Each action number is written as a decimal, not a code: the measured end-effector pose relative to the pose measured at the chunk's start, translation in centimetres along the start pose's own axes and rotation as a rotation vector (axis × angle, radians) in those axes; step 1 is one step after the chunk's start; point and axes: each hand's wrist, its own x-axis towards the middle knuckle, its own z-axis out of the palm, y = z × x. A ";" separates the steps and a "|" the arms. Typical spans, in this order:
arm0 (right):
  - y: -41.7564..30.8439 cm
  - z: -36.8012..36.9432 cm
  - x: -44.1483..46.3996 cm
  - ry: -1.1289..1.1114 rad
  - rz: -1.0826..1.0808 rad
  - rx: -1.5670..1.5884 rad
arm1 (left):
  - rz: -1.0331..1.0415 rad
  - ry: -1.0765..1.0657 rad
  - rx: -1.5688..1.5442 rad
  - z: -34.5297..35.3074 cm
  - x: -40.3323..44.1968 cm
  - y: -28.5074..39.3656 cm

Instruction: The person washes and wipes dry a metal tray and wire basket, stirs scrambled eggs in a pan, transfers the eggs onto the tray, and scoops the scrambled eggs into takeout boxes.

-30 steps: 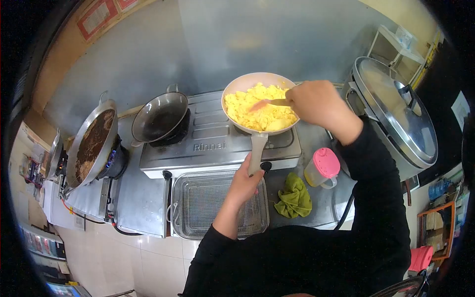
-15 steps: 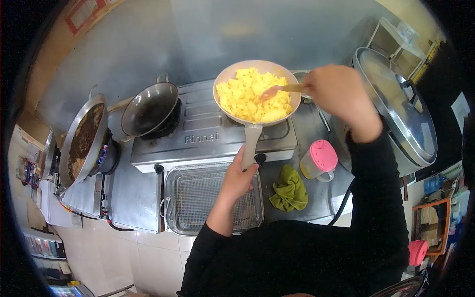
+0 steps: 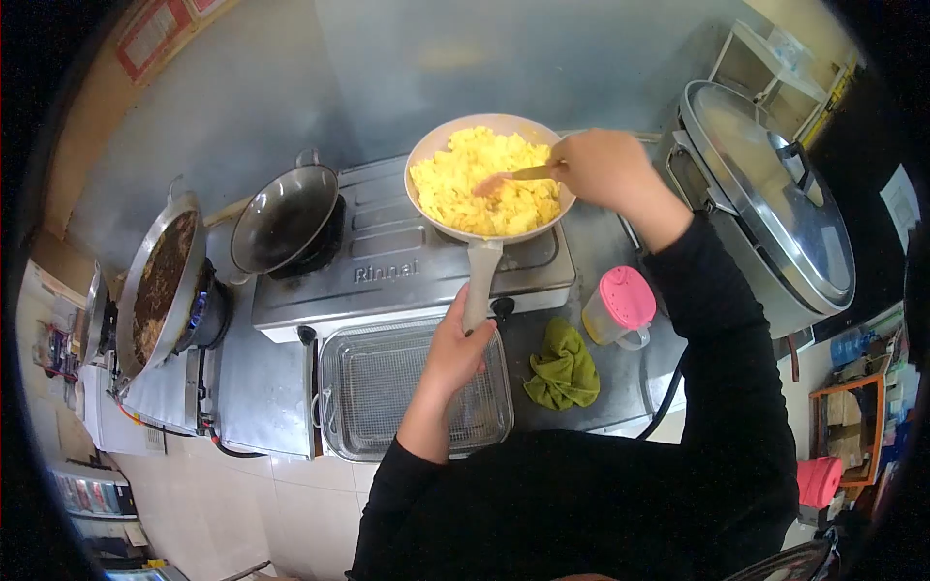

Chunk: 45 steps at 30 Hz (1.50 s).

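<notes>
My left hand (image 3: 453, 351) is wrapped round the light handle of a frying pan (image 3: 426, 141) over the right side of the gas stove. Yellow scrambled eggs (image 3: 494, 208) fill much of the pan. Coming in from the right, my right hand (image 3: 605, 167) grips a wooden spatula (image 3: 531, 173), whose reddish-brown blade lies in the eggs. Just below my left hand is a wire-mesh basket set in a metal tray (image 3: 387, 387). A crumpled green cloth (image 3: 564, 368) and a clear jug with a pink lid (image 3: 627, 298) stand to the right.
On the stove (image 3: 363, 300), a dark wok (image 3: 287, 221) sits over the left burner. Further left, a large wok with dark brown contents (image 3: 165, 276) rests on another burner. A big lidded metal pot (image 3: 736, 242) stands at the right. A metal wall rises behind.
My right hand has swung left with the spatula, its blade moving slightly left through the eggs. The whole view has shifted a little; my left hand keeps its hold on the pan.
</notes>
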 end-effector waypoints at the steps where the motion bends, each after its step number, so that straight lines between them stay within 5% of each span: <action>1: 0.0 -2.2 -0.7 0.017 -0.004 -0.014 | 0.001 -0.001 -0.004 0.0 -0.1 0.1; 5: -0.8 -9.0 -4.9 -0.080 -0.018 -0.057 | -0.001 -0.006 -0.016 0.0 0.2 -0.8; 8: -1.7 -4.4 -4.5 -0.076 -0.174 -0.211 | -0.018 -0.004 0.047 0.0 -0.2 0.5; 15: -1.9 5.1 0.4 0.057 -0.034 -0.077 | -0.045 -0.011 0.069 -0.1 -0.2 0.3; 24: 1.2 -4.1 -1.8 0.084 0.167 -0.111 | -0.058 -0.020 0.024 0.2 -0.2 0.1; 33: 3.6 7.4 0.3 -0.052 0.207 0.355 | -0.044 -0.011 -0.033 0.2 0.2 -0.5; 45: 4.1 3.9 -6.5 -0.240 0.371 0.569 | -0.172 -0.073 -0.240 -0.2 1.3 -0.9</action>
